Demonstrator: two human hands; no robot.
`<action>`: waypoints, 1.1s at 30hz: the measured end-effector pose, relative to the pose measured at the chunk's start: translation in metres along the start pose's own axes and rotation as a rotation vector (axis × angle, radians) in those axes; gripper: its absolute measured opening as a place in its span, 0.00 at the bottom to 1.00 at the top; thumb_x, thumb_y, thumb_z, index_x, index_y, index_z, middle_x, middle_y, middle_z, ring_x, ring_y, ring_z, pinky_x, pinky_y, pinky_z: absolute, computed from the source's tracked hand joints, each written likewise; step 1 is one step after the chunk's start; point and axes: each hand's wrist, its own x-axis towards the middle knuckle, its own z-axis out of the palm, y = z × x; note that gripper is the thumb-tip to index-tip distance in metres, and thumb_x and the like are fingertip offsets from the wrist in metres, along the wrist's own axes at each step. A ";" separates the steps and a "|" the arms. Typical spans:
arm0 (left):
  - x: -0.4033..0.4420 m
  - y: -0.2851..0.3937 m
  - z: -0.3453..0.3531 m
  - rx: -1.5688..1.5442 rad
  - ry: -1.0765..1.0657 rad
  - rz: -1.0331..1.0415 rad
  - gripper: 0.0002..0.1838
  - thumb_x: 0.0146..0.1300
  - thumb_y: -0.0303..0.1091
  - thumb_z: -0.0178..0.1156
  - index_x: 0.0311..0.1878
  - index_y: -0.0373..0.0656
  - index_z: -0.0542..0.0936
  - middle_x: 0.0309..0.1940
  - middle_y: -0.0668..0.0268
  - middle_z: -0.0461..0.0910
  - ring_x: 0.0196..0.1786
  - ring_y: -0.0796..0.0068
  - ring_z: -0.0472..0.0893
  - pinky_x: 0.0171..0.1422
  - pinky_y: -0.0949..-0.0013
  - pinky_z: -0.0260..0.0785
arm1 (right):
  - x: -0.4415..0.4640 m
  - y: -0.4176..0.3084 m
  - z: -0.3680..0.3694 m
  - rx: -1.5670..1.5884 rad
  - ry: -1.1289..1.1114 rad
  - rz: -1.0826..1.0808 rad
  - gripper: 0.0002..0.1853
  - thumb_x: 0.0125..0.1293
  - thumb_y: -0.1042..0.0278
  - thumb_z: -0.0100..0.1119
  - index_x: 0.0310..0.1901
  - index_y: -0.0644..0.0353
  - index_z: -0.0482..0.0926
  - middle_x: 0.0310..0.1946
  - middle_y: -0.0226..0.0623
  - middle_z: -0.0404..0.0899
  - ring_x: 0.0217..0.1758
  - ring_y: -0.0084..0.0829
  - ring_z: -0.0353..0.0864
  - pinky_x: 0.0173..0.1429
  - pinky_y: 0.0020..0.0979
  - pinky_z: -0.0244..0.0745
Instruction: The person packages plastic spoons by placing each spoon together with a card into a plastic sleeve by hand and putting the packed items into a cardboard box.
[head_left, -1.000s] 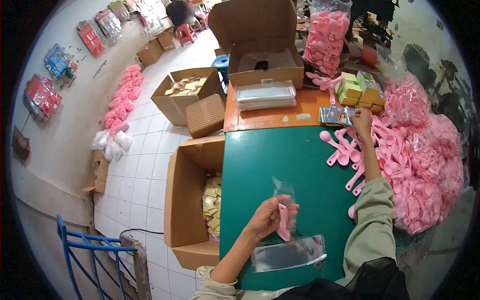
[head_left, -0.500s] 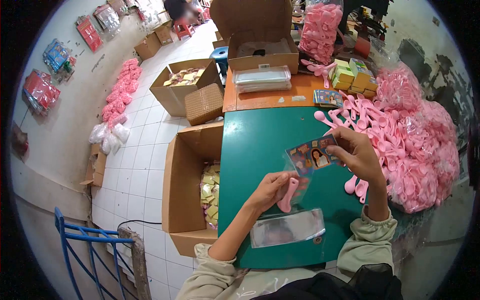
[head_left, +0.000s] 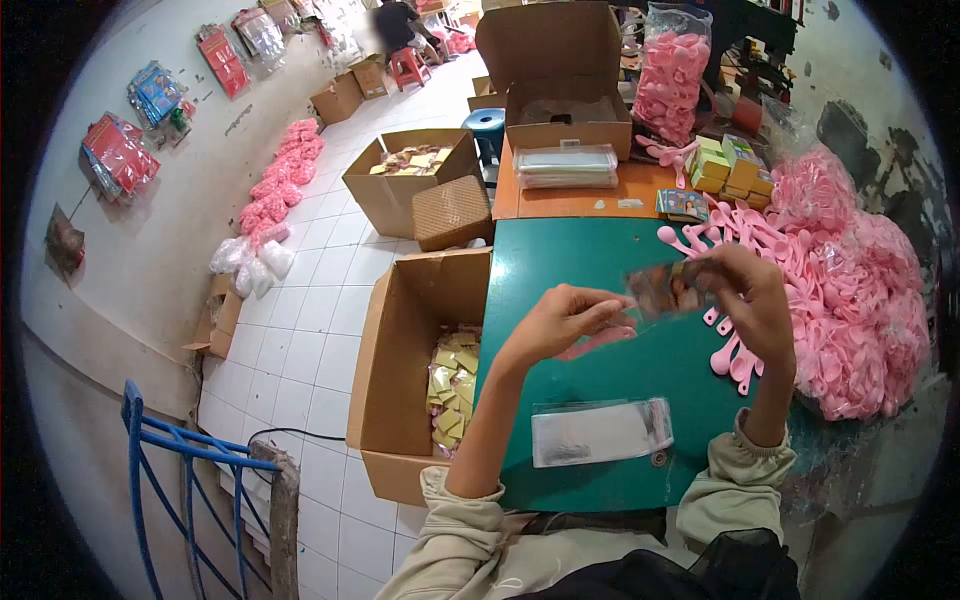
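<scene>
A: Scene, biggest first?
B: Green-topped table (head_left: 620,370) under both hands. Right side: large clear-wrapped heap of pink spoons (head_left: 850,330). Left, beside the table: open brown cardboard box (head_left: 405,360) with yellow packets (head_left: 455,390) inside.
A: Arm pose?
B: Left forearm (head_left: 490,420) slants up and right from the near edge; left hand (head_left: 563,318) above the table, fingertips aimed right. Right forearm (head_left: 768,400) nearly upright; right hand (head_left: 748,292) tipped left, fingers curled, facing the other.
A: Below them?
B: Flat clear plastic sleeves (head_left: 600,434) by the near edge.
A: Fingers?
B: Right: narrow pinch on a dark rectangular printed card (head_left: 658,288), blurred, in the air between the hands. Left: fingers close together, holding a pink plastic spoon (head_left: 592,344), partly hidden beneath them. Can't tell if card touches the left fingertips.
</scene>
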 end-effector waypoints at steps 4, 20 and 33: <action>-0.001 0.009 0.003 -0.146 -0.014 0.035 0.19 0.69 0.39 0.49 0.49 0.31 0.77 0.37 0.56 0.82 0.41 0.75 0.81 0.48 0.73 0.74 | -0.001 0.004 -0.001 0.123 0.108 0.000 0.07 0.57 0.82 0.55 0.38 0.67 0.76 0.27 0.35 0.78 0.26 0.23 0.75 0.32 0.23 0.70; 0.012 0.011 -0.009 -0.056 -0.025 0.031 0.19 0.68 0.41 0.50 0.47 0.32 0.78 0.38 0.59 0.82 0.40 0.76 0.81 0.47 0.74 0.74 | 0.004 0.008 0.002 -0.088 0.046 -0.088 0.12 0.57 0.82 0.56 0.44 0.65 0.78 0.32 0.41 0.80 0.35 0.27 0.81 0.40 0.27 0.74; 0.010 0.011 -0.015 -0.163 -0.006 0.048 0.18 0.70 0.38 0.48 0.50 0.30 0.75 0.40 0.56 0.81 0.42 0.73 0.81 0.45 0.74 0.75 | 0.008 0.008 0.012 -0.067 0.162 -0.195 0.07 0.58 0.80 0.56 0.39 0.65 0.78 0.31 0.39 0.79 0.33 0.26 0.80 0.37 0.26 0.75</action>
